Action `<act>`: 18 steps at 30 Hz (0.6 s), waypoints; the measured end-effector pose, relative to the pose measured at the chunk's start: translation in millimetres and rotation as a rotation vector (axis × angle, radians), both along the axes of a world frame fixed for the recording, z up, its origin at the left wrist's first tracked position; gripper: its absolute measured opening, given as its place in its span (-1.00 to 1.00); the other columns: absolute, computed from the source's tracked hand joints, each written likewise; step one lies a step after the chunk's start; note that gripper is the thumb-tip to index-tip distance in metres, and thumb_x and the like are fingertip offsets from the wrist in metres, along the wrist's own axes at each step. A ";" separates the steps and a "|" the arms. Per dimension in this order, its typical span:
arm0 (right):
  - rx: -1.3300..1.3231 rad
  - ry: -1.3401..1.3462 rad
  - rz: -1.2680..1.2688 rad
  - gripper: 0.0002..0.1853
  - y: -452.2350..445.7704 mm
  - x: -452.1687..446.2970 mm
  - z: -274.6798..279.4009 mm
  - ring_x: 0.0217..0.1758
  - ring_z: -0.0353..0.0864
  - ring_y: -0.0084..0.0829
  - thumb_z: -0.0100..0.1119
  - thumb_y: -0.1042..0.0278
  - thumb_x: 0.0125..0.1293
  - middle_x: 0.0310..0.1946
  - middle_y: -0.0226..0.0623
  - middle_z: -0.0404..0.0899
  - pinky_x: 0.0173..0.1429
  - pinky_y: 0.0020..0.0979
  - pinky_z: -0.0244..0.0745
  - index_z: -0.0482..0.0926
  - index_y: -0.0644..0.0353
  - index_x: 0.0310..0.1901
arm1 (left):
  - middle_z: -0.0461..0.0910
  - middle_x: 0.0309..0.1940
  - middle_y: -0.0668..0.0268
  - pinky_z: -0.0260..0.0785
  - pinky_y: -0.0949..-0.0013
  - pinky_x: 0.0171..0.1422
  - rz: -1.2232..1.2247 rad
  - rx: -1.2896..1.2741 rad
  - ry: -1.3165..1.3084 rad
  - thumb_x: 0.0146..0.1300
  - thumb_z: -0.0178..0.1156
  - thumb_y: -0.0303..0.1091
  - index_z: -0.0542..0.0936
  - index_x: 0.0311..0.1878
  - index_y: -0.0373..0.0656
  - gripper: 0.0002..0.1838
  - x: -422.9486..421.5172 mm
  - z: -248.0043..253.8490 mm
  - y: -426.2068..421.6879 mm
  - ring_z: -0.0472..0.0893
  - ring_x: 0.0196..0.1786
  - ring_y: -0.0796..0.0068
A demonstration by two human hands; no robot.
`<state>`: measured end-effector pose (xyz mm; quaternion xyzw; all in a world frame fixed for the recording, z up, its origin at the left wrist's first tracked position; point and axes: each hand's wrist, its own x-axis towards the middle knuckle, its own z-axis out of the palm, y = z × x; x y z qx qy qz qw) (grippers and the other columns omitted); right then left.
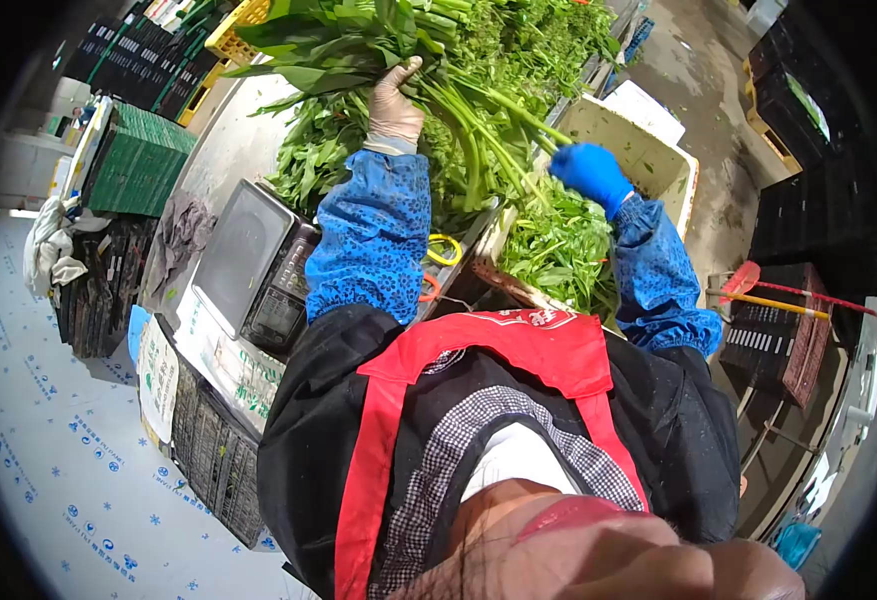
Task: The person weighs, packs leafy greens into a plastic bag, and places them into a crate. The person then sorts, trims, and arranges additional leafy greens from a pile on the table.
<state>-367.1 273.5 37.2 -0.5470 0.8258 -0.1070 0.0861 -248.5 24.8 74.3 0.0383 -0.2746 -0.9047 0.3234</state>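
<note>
Leafy greens with long stems [328, 50] lie in a bunch at the top, and my left hand [396, 105], in a pale thin glove, is closed on them. To the right my right hand [590, 172], in a blue glove, is closed around the end of a thick green stem [518, 113] that runs up towards the bunch. More greens [313, 150] are heaped on the table below my left hand. Loose leaves [558, 250] fill part of a white bin [683, 185] under my right hand.
A scale [248, 250] stands left of my left forearm. Yellow-handled scissors [444, 250] lie near the table edge. Green crates [138, 155] are stacked at the left, beside a grey cloth [183, 235]. Black crates [793, 220] stand at the right.
</note>
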 end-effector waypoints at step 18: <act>-0.284 -0.997 0.030 -0.68 -27.8 -3.3 -8.9 -0.49 0.46 -0.57 0.20 0.24 -0.03 -0.51 -0.39 0.52 -0.40 -0.46 0.39 0.48 0.33 -0.31 | 0.49 -0.14 0.06 0.44 0.25 -0.07 -0.050 -0.231 -0.104 0.03 0.06 -0.42 0.45 -0.14 -0.36 -0.69 -0.7 -46.2 13.7 0.51 -0.12 0.23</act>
